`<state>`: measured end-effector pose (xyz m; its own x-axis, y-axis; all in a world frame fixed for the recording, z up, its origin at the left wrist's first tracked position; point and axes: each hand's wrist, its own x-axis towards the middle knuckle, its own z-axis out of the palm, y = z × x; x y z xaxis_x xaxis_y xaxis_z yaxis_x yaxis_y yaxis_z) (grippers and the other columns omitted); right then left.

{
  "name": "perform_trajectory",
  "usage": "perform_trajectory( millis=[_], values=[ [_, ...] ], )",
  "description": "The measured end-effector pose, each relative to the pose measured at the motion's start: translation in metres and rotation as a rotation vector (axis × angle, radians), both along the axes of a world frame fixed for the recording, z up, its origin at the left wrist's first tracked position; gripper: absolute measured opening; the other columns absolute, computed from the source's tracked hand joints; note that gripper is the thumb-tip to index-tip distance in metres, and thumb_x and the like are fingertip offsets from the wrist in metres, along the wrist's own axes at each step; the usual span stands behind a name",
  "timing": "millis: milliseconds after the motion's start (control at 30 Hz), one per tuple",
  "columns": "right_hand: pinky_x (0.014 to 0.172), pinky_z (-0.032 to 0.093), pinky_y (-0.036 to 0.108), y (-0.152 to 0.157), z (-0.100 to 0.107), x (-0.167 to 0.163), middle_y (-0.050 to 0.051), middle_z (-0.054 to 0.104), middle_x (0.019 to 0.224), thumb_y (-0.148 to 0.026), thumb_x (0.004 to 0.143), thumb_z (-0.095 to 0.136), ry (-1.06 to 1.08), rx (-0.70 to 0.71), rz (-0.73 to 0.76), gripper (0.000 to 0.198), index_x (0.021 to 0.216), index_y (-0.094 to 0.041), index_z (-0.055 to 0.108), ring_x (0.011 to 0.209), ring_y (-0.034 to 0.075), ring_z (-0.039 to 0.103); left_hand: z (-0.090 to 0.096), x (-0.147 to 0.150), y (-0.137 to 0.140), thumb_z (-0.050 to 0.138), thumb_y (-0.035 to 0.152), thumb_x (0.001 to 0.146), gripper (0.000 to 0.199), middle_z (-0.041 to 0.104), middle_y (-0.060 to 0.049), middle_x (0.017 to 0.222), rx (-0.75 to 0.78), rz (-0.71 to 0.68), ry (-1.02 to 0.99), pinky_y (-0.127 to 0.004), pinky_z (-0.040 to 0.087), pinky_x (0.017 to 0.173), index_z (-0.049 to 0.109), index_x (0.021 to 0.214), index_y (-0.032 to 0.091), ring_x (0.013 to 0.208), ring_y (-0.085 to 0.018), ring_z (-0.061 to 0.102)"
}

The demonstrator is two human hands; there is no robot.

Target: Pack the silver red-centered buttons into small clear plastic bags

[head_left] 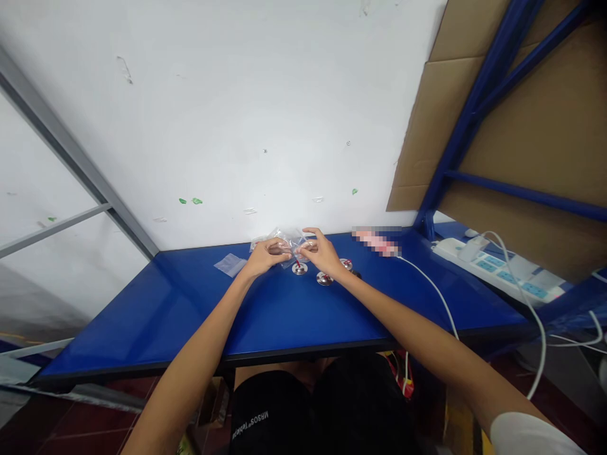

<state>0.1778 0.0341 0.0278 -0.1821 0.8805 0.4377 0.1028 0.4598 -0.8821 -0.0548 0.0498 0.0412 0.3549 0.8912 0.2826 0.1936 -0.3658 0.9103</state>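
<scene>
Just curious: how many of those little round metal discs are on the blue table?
3: one disc below the hands, one beside the right wrist, one behind that wrist. More may hide under the hands.

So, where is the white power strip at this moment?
In the head view, the white power strip lies at the far right of the blue table, below the cardboard sheets and well right of both hands.

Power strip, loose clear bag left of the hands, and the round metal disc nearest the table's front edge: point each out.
Power strip [493,268], head view, top face.
Clear bag [230,264], head view, centre.
Metal disc [324,278], head view, top face.
</scene>
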Motion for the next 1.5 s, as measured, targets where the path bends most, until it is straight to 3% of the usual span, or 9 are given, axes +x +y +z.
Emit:
perform_trajectory(
  millis=[67, 233, 400, 533, 700, 900, 1067, 1300, 1500],
  values=[
    [0.082, 0.066, 0.035, 0.002, -0.001, 0.0, -0.001, 0.081, 0.091, -0.029, 0.087, 0.078, -0.008, -0.016, -0.032, 0.064, 0.146, -0.026, 0.054, 0.082, 0.021, 0.081, -0.002, 0.001, 0.0, 0.093, 0.047, 0.073, 0.042, 0.081, -0.01, 0.103, 0.037, 0.027, 0.031, -0.038, 0.06, 0.087, 0.077, 0.1, 0.019, 0.098, -0.029, 0.077],
    [0.08, 0.065, 0.035, 0.013, -0.008, 0.003, 0.003, 0.081, 0.092, -0.038, 0.092, 0.073, -0.005, -0.021, -0.022, 0.034, 0.122, -0.022, 0.068, 0.081, 0.022, 0.081, -0.01, 0.007, 0.002, 0.09, 0.049, 0.077, 0.04, 0.079, -0.009, 0.098, 0.067, 0.054, 0.033, -0.036, 0.06, 0.084, 0.077, 0.1, 0.018, 0.093, -0.026, 0.076],
    [0.083, 0.063, 0.035, 0.022, -0.008, 0.015, 0.002, 0.082, 0.095, -0.036, 0.098, 0.068, -0.093, 0.027, -0.045, 0.037, 0.132, -0.026, 0.06, 0.084, 0.021, 0.08, 0.001, 0.003, 0.017, 0.088, 0.049, 0.079, 0.043, 0.076, -0.009, 0.11, 0.005, -0.004, 0.041, -0.035, 0.063, 0.075, 0.074, 0.107, 0.02, 0.092, -0.025, 0.074],
    [0.085, 0.06, 0.035, 0.023, -0.006, 0.024, 0.004, 0.081, 0.103, -0.03, 0.1, 0.065, -0.315, 0.151, -0.139, 0.037, 0.136, -0.025, 0.058, 0.091, 0.021, 0.077, 0.019, -0.023, 0.034, 0.086, 0.048, 0.08, 0.046, 0.07, -0.011, 0.118, -0.027, 0.047, -0.016, -0.034, 0.063, 0.06, 0.072, 0.113, 0.019, 0.086, -0.024, 0.071],
    [0.087, 0.056, 0.032, 0.018, -0.009, 0.021, 0.005, 0.078, 0.107, -0.025, 0.099, 0.064, -0.554, 0.249, -0.08, 0.015, 0.113, -0.024, 0.072, 0.094, 0.02, 0.073, 0.026, -0.071, 0.045, 0.087, 0.044, 0.079, 0.042, 0.07, -0.01, 0.118, 0.045, 0.165, -0.127, -0.035, 0.065, 0.065, 0.071, 0.109, 0.019, 0.094, -0.025, 0.071],
    [0.085, 0.051, 0.033, 0.008, -0.013, 0.009, 0.007, 0.073, 0.109, -0.038, 0.102, 0.067, -0.693, 0.297, -0.1, 0.018, 0.113, -0.023, 0.069, 0.101, 0.023, 0.069, 0.01, -0.118, 0.06, 0.084, 0.041, 0.075, 0.031, 0.075, -0.006, 0.09, 0.053, 0.506, 0.2, -0.03, 0.057, 0.062, 0.063, 0.084, 0.02, 0.075, -0.021, 0.068],
    [0.086, 0.05, 0.033, 0.019, -0.014, 0.005, 0.008, 0.073, 0.114, -0.03, 0.108, 0.054, -0.751, 0.25, -0.183, 0.021, 0.125, -0.022, 0.064, 0.105, 0.024, 0.068, -0.003, -0.145, 0.073, 0.078, 0.046, 0.076, 0.03, 0.076, -0.003, 0.082, 0.021, 0.604, 0.45, -0.029, 0.049, 0.068, 0.063, 0.083, 0.021, 0.078, -0.022, 0.067],
    [0.084, 0.05, 0.034, 0.031, -0.021, 0.001, 0.011, 0.075, 0.111, -0.039, 0.102, 0.07, -0.923, 0.231, -0.186, 0.02, 0.11, -0.02, 0.072, 0.107, 0.028, 0.068, -0.016, -0.155, 0.081, 0.077, 0.052, 0.074, 0.046, 0.078, -0.002, 0.09, 0.032, 0.503, 0.415, -0.031, 0.05, 0.071, 0.068, 0.109, 0.024, 0.075, -0.022, 0.069],
    [0.084, 0.049, 0.033, 0.029, -0.019, 0.004, 0.009, 0.075, 0.109, -0.039, 0.104, 0.068, -0.842, 0.254, -0.194, 0.019, 0.109, -0.022, 0.073, 0.105, 0.026, 0.069, -0.012, -0.141, 0.075, 0.072, 0.05, 0.081, 0.03, 0.076, -0.001, 0.09, 0.164, 0.511, 0.316, -0.031, 0.051, 0.08, 0.058, 0.085, 0.023, 0.086, -0.022, 0.069]
  ],
)
